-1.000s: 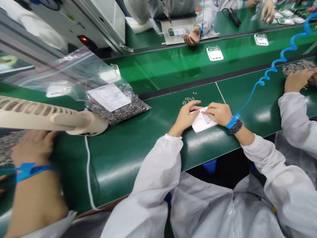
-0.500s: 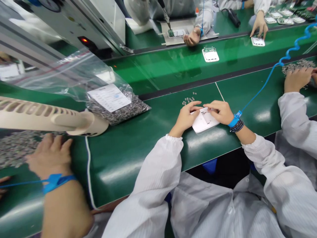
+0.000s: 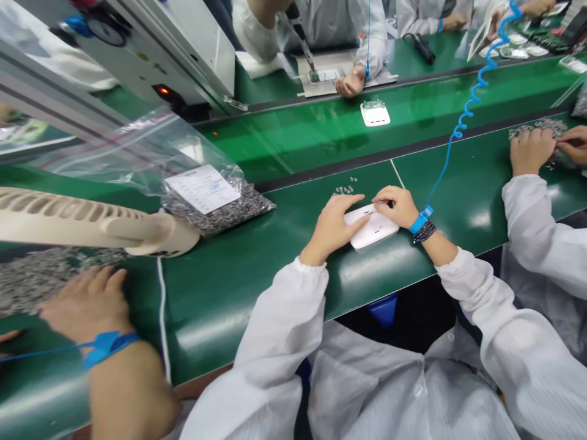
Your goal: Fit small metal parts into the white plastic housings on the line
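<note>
A white rounded plastic housing [image 3: 376,233] with small dark slots lies on the green bench in front of me. My left hand [image 3: 332,225] holds it from the left, thumb resting on its face and index finger stretched along the far edge. At the far right corner of the housing is my right hand [image 3: 398,206], its thumb and index finger pinched over the surface; anything between them is too small to make out. A blue wrist strap [image 3: 422,221] with a coiled cord is on my right wrist. Small metal pieces [image 3: 345,186] are scattered just beyond the housing.
A clear bag of small metal parts [image 3: 238,198] with a paper label lies left, near a beige fan-like device [image 3: 151,229]. Co-workers' hands [image 3: 87,302] work beside me. Beyond the bench, a housing with a circuit board [image 3: 375,113] sits on the green belt.
My left thumb has come down across the housing's face, and my right fingers have shifted slightly. The view has moved a little. Across the belt, a co-worker's hand has left a white housing.
</note>
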`<state>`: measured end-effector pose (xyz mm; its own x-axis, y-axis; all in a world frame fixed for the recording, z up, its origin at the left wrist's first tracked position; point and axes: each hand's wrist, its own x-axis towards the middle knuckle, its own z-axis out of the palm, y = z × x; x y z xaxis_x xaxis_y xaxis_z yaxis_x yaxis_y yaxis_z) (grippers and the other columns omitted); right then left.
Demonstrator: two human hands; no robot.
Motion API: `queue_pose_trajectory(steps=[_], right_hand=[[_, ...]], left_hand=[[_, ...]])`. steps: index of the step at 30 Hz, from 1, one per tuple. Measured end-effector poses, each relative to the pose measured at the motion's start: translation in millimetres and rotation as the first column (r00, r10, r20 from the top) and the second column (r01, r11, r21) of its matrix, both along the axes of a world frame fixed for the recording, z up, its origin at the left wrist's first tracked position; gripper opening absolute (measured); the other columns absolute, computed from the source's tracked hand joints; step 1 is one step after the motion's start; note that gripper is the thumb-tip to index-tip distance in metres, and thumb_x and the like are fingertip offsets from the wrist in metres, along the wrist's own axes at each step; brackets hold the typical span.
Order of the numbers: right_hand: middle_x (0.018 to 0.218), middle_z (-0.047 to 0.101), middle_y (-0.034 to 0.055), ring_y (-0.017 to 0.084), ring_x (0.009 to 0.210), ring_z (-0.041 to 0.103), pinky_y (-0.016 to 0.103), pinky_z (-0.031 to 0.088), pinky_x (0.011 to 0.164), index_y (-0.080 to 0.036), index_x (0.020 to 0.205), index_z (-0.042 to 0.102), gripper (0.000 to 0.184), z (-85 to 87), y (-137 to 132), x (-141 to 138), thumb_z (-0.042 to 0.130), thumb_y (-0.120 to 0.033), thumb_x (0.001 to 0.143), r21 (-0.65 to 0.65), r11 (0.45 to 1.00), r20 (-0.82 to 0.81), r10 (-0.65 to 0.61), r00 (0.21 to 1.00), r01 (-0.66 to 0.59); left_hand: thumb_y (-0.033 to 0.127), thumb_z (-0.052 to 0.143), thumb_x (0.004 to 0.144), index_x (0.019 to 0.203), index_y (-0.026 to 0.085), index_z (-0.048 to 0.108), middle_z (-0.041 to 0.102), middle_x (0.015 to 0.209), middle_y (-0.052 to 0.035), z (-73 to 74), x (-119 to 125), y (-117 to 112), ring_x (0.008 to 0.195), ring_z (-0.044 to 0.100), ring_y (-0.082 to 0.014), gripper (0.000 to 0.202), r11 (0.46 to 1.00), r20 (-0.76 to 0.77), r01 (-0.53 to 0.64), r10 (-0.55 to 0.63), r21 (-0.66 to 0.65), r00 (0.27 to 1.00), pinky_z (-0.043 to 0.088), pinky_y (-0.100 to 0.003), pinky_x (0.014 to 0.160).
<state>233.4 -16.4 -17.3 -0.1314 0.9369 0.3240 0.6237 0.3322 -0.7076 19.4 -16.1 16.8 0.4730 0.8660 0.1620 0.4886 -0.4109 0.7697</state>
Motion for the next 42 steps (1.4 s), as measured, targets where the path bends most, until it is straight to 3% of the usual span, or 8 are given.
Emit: queue_pose_trajectory(steps=[4,8,14,21,25,27,36,42], right_hand=[[0.087,0.074,0.0045,0.013,0.066,0.061,0.027,0.049,0.068,-0.017,0.086,0.078,0.014,-3.7,8,7,0.065,-0.021,0.082,0.005,0.992,-0.172,-0.126,0.977,0.129],[0.075,0.071,0.0030,0.013,0.062,0.059,0.026,0.047,0.065,-0.017,0.078,0.076,0.012,-7.9,10,10,0.064,-0.020,0.081,0.014,0.982,-0.220,-0.179,0.959,0.186],[0.070,0.068,0.0011,0.012,0.059,0.056,0.025,0.044,0.062,-0.019,0.075,0.076,0.012,-12.3,9,8,0.065,-0.021,0.080,0.017,0.981,-0.230,-0.182,0.956,0.191],[0.074,0.071,0.0002,0.012,0.062,0.059,0.025,0.044,0.065,-0.020,0.075,0.076,0.012,-16.1,12,-1,0.066,-0.021,0.080,-0.061,0.976,-0.156,-0.214,0.964,0.207],[0.083,0.075,0.0012,0.016,0.072,0.065,0.027,0.047,0.069,-0.023,0.079,0.077,0.012,-18.7,19,-6,0.065,-0.021,0.082,-0.112,0.958,-0.063,-0.272,0.960,0.264],[0.085,0.076,0.0012,0.018,0.078,0.067,0.028,0.049,0.072,-0.024,0.080,0.077,0.013,-19.2,25,-7,0.064,-0.023,0.083,-0.132,0.941,-0.026,-0.319,0.947,0.313],[0.075,0.075,0.0051,0.018,0.068,0.067,0.030,0.040,0.056,-0.023,0.077,0.075,0.018,-30.4,64,-15,0.065,-0.030,0.089,-0.069,0.915,0.059,-0.394,0.917,0.397],[0.069,0.072,0.0049,0.017,0.059,0.063,0.028,0.039,0.054,-0.024,0.072,0.074,0.015,-30.8,78,-19,0.066,-0.029,0.084,-0.034,0.889,0.067,-0.454,0.889,0.457]], left_hand=[[0.054,0.084,0.067,0.144,0.021,0.055,0.049,0.153,-0.0174,15.3,-2,-25,0.141,0.042,-0.0408,0.089,0.989,-0.307,0.131,-0.106,0.062,0.946,0.035,-0.059,0.118],[0.035,0.078,0.070,0.147,0.020,0.050,0.053,0.148,-0.0176,15.5,-3,-47,0.133,0.050,-0.0400,0.083,0.991,-0.445,0.084,-0.031,0.100,0.895,0.043,-0.056,0.110],[0.045,0.069,0.073,0.136,0.024,0.059,0.061,0.139,-0.0102,15.3,-64,-75,0.128,0.054,-0.0359,0.067,0.955,-0.380,-0.224,0.284,0.195,0.880,0.047,-0.050,0.108],[0.063,0.065,0.074,0.127,0.023,0.064,0.065,0.133,-0.0138,11.4,-162,-104,0.130,0.053,-0.0453,0.066,0.608,-0.368,-0.744,0.782,0.277,0.502,0.040,-0.064,0.111],[0.066,0.067,0.068,0.128,0.048,0.062,0.062,0.139,0.0038,6.8,-175,-113,0.136,0.048,-0.0469,0.063,0.388,-0.269,-0.866,0.912,0.315,0.311,0.038,-0.071,0.111],[0.069,0.063,0.067,0.126,0.058,0.059,0.060,0.140,0.0139,4.5,-176,-114,0.135,0.051,-0.0442,0.061,0.341,-0.204,-0.876,0.937,0.341,0.285,0.036,-0.071,0.113],[0.059,0.060,0.071,0.121,0.055,0.065,0.062,0.140,0.0124,-2.0,-186,-106,0.136,0.045,-0.0500,0.049,0.374,-0.231,-0.854,0.923,0.360,0.307,0.031,-0.081,0.102],[0.042,0.056,0.086,0.131,0.023,0.065,0.048,0.154,-0.0166,-0.6,-169,-94,0.148,0.031,-0.0470,0.050,0.498,-0.282,-0.693,0.867,0.522,0.410,0.025,-0.074,0.111]])
